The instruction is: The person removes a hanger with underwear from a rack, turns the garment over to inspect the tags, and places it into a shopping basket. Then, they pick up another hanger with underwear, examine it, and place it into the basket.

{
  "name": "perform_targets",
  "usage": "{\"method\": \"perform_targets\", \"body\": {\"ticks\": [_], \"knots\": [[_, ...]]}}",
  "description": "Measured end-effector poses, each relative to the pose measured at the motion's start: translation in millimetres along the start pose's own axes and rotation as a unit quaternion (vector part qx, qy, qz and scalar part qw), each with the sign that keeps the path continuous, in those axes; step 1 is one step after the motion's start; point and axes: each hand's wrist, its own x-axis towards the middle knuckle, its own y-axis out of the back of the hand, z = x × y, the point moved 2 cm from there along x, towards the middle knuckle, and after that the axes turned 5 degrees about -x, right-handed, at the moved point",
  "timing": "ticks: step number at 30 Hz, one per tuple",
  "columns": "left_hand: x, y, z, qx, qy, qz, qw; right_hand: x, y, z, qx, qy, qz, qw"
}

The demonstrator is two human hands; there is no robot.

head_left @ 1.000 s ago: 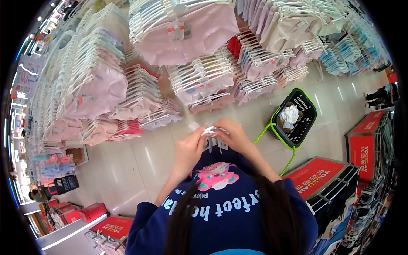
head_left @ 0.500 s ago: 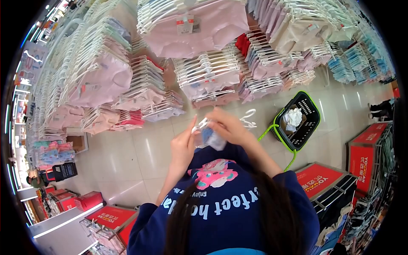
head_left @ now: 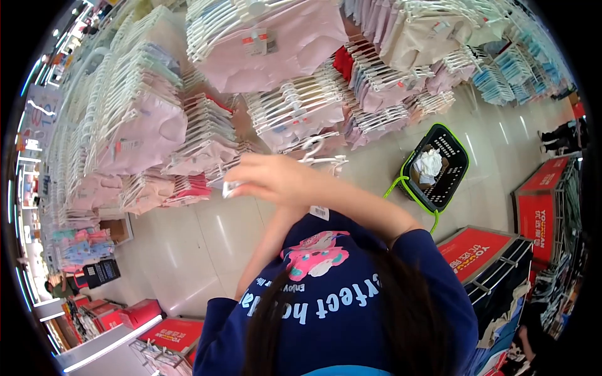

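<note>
My right hand (head_left: 260,177) reaches across to the left over my left forearm, its fingers pinched on a small white piece (head_left: 229,188) that looks like the end clip of a hanger. Beyond my right forearm a white hanger hook and bar (head_left: 332,161) stick out; whether they join the piece in my fingers is hidden. My left forearm (head_left: 279,235) rises from below, and my left hand is covered by the right hand and forearm. A white tag (head_left: 319,213) with a barcode shows just under the right forearm. The garment itself is mostly hidden.
Racks of pale pink underwear (head_left: 269,53) on white hangers stand in front and left. A black basket with a green rim (head_left: 465,164) holds white cloth (head_left: 428,164) on the tiled floor at right. Red-topped racks (head_left: 473,260) flank me. People stand at the far right and left.
My right hand has moved left and crossed over my left arm, covering the left hand. The hanger hook has shifted left, and the grey-blue garment has gone out of sight.
</note>
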Motion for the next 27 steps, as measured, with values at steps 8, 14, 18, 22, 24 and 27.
{"method": "perform_targets", "body": {"ticks": [8, 14, 18, 22, 24, 27], "knots": [[24.9, -8.4, 22.0, -0.182, -0.021, 0.036, 0.982, 5.3, -32.6, -15.6, -0.038, -0.010, -0.065, 0.997], [16.3, 2.8, 46.8, -0.525, 0.014, 0.093, 0.846, -32.1, 27.9, -18.0, -0.190, 0.045, 0.159, 0.968], [14.1, 30.4, 50.8, -0.133, 0.022, 0.032, 0.990, -88.2, 42.7, 40.9, -0.094, -0.192, 0.188, 0.959], [13.1, 27.9, 41.0, -0.149, 0.030, 0.047, 0.987, -143.3, -8.3, 81.1, 0.199, -0.352, 0.102, 0.909], [12.5, 28.6, 32.9, -0.165, 0.047, 0.048, 0.984, -151.4, -20.2, 84.0, 0.280, -0.366, 0.114, 0.880], [14.1, 31.7, 29.8, -0.178, 0.059, 0.025, 0.982, -154.9, -22.1, 87.7, 0.348, -0.344, 0.163, 0.857]]}}
